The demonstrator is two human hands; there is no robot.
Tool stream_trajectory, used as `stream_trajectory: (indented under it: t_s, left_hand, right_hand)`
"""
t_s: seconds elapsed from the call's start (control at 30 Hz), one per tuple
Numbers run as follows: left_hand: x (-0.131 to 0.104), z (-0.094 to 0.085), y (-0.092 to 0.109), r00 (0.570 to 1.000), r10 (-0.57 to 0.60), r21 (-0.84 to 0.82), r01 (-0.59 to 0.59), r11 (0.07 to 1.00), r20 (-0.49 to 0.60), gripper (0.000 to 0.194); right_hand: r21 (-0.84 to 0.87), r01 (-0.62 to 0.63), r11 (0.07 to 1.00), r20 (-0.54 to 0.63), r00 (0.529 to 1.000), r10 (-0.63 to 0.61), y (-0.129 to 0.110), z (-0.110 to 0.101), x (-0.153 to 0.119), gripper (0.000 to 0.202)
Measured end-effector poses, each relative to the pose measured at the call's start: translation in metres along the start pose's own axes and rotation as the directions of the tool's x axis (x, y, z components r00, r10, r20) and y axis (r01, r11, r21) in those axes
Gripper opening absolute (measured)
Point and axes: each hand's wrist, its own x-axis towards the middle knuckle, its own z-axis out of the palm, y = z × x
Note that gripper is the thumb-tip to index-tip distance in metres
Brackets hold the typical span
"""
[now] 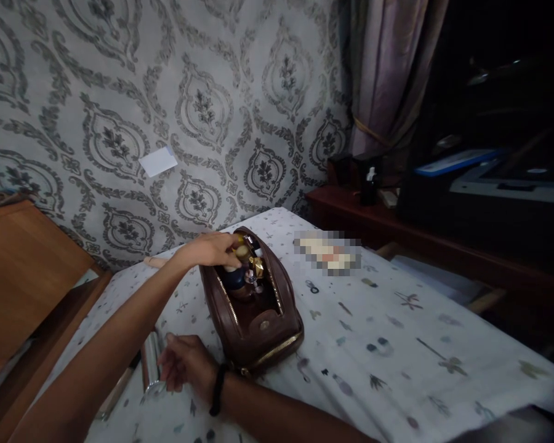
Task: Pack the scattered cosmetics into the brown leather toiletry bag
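A brown leather bag [216,307] with gold zips lies unzipped on the patterned cloth. Several small bottles are inside it, among them a dark blue round one [235,280] and one with a shiny gold cap [257,267]. My left hand [212,249] reaches over the bag's far left rim, its fingers bent round something among the bottles that I cannot make out. Lower down, my right hand [184,363], a black band at its wrist, has loosely curled, parted fingers. They are beside a silver cylinder [151,363]; whether they touch it is unclear.
Another long item [115,394], partly hidden by my left forearm, lies beside the cylinder. A blurred-out object [327,252] rests right of the bag. A wooden panel [32,271] stands left; a dark red shelf [351,206] with a small dropper bottle [369,186] stands right.
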Motion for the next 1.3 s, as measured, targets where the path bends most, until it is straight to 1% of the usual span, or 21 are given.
stream_trajectory:
  t_s: [0.1,0.17,0.23,0.33,0.4,0.5,0.6,0.8,0.93,1.07,1.17,1.23,1.3]
  left_hand:
    - [-0.005,-0.001,0.011,0.997,-0.047,0.101,0.041,0.994,0.053,0.059]
    - [-0.007,-0.003,0.02,0.992,-0.1,0.198,0.084,0.977,0.076,0.067]
    - [-0.006,-0.005,0.029,0.982,-0.151,0.253,0.12,0.96,0.11,0.071]
    - [-0.004,-0.007,0.036,0.969,-0.187,0.297,0.134,0.946,0.159,0.078]
    - [-0.001,-0.006,0.038,0.962,-0.198,0.311,0.133,0.941,0.187,0.087]
    - [0.002,-0.003,0.04,0.951,-0.231,0.309,0.161,0.937,0.205,0.097]
    - [0.002,-0.001,0.042,0.947,-0.261,0.316,0.194,0.929,0.187,0.096]
    - [-0.001,0.001,0.043,0.96,-0.246,0.312,0.196,0.93,0.13,0.09]
    - [0.0,0.002,0.042,0.958,-0.251,0.305,0.199,0.931,0.14,0.088]
    - [0.001,0.004,0.039,0.968,-0.217,0.307,0.169,0.936,0.127,0.086]
    - [0.003,0.005,0.032,0.976,-0.188,0.289,0.15,0.946,0.108,0.081]
    - [0.003,0.003,0.024,0.988,-0.136,0.252,0.111,0.961,0.08,0.074]
    - [0.003,0.0,0.013,0.995,-0.074,0.178,0.062,0.982,0.066,0.065]
  right_hand:
    - [0.006,-0.007,1.0,0.016,1.0,0.007,-0.001,-0.001,-0.001,0.07]
    - [0.009,-0.005,1.0,0.019,1.0,0.004,0.0,-0.001,-0.001,0.071]
    - [0.009,-0.01,1.0,0.017,1.0,0.01,0.0,-0.001,-0.001,0.07]
    - [0.006,-0.02,1.0,0.002,1.0,0.02,-0.001,0.0,-0.001,0.069]
    - [0.006,-0.023,1.0,-0.006,1.0,0.023,-0.003,0.0,-0.001,0.069]
    - [0.004,-0.017,1.0,-0.004,1.0,0.017,-0.004,0.001,-0.002,0.07]
    - [0.003,-0.013,1.0,-0.002,1.0,0.013,-0.006,0.001,-0.004,0.071]
    - [0.012,0.004,1.0,-0.013,1.0,-0.004,-0.005,0.001,-0.005,0.072]
    - [0.011,0.008,1.0,-0.006,1.0,-0.008,-0.003,0.0,-0.003,0.072]
    - [0.018,0.001,1.0,0.001,1.0,-0.001,-0.001,-0.001,-0.001,0.072]
    - [0.024,0.017,1.0,0.007,1.0,-0.018,0.0,-0.001,-0.001,0.072]
    - [0.02,0.021,1.0,0.004,1.0,-0.021,-0.001,-0.001,-0.002,0.073]
    - [0.014,0.015,1.0,-0.004,1.0,-0.015,-0.001,-0.002,-0.002,0.073]
